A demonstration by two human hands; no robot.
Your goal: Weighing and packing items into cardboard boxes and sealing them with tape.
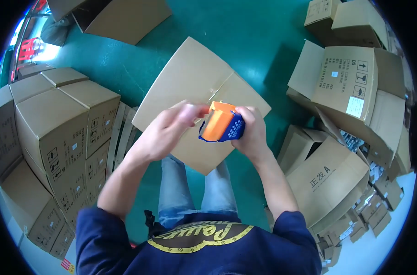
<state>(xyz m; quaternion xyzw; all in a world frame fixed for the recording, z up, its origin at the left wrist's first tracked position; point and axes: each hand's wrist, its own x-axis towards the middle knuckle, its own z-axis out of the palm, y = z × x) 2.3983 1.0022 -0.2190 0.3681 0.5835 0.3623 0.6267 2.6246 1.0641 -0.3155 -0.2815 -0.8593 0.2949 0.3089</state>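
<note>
A tape dispenser point(221, 123), orange on top with a dark blue body, is gripped by my right hand point(253, 133) around its right side. My left hand point(165, 130) reaches to the dispenser's upper left edge. Its thumb and fingertips are smeared by motion, so I cannot make out whether they pinch anything. Under both hands stands a closed plain brown carton point(176, 75), turned cornerwise in front of my legs. A seam runs across its top from the far right edge and disappears behind the dispenser.
Stacked closed cartons point(57, 114) stand at my left, with a wooden pallet point(121, 130) beside them. Open cartons point(341, 82) line the right, one holding small packed items point(350, 141). Another open carton point(126, 20) sits far left on the green floor point(231, 27).
</note>
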